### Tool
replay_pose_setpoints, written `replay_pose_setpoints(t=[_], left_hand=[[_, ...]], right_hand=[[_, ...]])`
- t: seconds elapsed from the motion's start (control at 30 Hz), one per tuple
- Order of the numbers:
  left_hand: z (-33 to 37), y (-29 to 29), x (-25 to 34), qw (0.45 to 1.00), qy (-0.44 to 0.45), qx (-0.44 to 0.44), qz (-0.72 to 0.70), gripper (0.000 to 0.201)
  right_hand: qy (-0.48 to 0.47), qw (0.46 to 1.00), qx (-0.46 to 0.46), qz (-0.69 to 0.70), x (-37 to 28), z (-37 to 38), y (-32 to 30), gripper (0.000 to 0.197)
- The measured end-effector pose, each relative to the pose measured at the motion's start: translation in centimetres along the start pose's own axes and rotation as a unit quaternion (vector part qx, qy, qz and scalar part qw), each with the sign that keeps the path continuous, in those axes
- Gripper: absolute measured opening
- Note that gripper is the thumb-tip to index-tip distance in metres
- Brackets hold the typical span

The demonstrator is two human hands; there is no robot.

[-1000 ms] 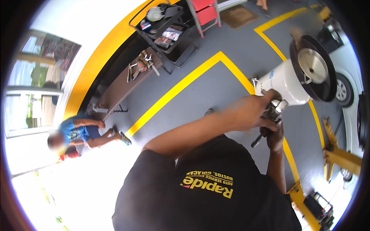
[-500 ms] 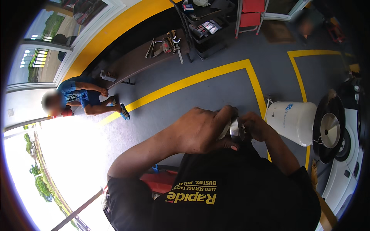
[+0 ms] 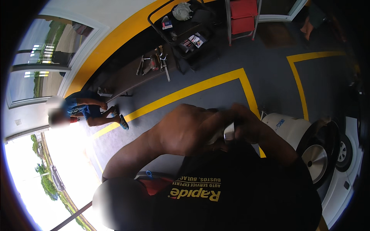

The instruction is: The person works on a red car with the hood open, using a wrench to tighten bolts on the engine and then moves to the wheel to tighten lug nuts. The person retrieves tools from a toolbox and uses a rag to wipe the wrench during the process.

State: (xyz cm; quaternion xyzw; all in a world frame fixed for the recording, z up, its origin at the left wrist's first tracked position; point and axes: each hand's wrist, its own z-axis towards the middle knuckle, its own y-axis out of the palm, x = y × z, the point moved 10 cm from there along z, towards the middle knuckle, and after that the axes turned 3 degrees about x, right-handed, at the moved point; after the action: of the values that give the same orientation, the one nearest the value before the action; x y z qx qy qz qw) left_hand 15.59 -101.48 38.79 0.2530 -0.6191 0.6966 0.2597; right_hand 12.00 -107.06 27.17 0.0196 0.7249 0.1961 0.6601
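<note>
In front of my chest both hands close round a small, shiny, rounded metal part (image 3: 229,132). My left hand (image 3: 181,129) wraps it from the left, with a bit of something pale showing under its fingers. From the other side my right hand (image 3: 246,125) grips the part, its fingers curled and touching or nearly touching those of the left. Most of the part lies hidden behind the fingers, and its exact kind cannot be made out. The picture is dark and slightly smeared there.
A white drum with a round black pan (image 3: 327,154) stands at the right, beside a white vehicle (image 3: 348,165). A long bench (image 3: 133,79) holds hand tools (image 3: 154,63); a seated person (image 3: 86,109) is at its near end. Behind are a black cart (image 3: 185,36) and red step stool (image 3: 243,23).
My view has shifted and turned a little. My right hand has come further over the metal part, so less of it shows. Both hands keep their hold.
</note>
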Motion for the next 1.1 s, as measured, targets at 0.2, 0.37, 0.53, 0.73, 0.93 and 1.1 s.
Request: replay_pose_setpoints(t=[0.2,0.37,0.53,0.73,0.93,1.1], left_hand=[[8.6,-3.3,-4.8,0.989,0.029,0.122,0.08,0.052],[20.1,-3.6,-12.6,0.99,-0.004,0.102,0.098,0.029],[33.2,-4.3,-14.2,0.982,0.155,0.093,0.058,0.027],[48.3,-1.6,-15.6,0.968,0.231,0.092,-0.036,0.031],[67.9,5.6,-14.0,0.945,0.321,-0.036,-0.042,0.04],[86.7,10.5,-9.6,0.933,0.34,-0.067,-0.101,0.034]], right_hand=[[0.007,1.0,-0.016,-0.012,-3.0,3.3,-10.7,0.052],[0.067,0.981,0.172,0.052,-4.8,3.1,-25.9,0.04],[0.037,0.942,0.266,-0.204,-12.2,-1.1,-37.8,0.04],[0.056,0.943,0.297,-0.137,-14.5,-6.7,-49.9,0.044],[0.018,0.951,0.308,0.017,-16.7,-16.4,-63.1,0.055],[0.0,0.905,0.422,-0.051,-23.4,-25.7,-76.3,0.059]])
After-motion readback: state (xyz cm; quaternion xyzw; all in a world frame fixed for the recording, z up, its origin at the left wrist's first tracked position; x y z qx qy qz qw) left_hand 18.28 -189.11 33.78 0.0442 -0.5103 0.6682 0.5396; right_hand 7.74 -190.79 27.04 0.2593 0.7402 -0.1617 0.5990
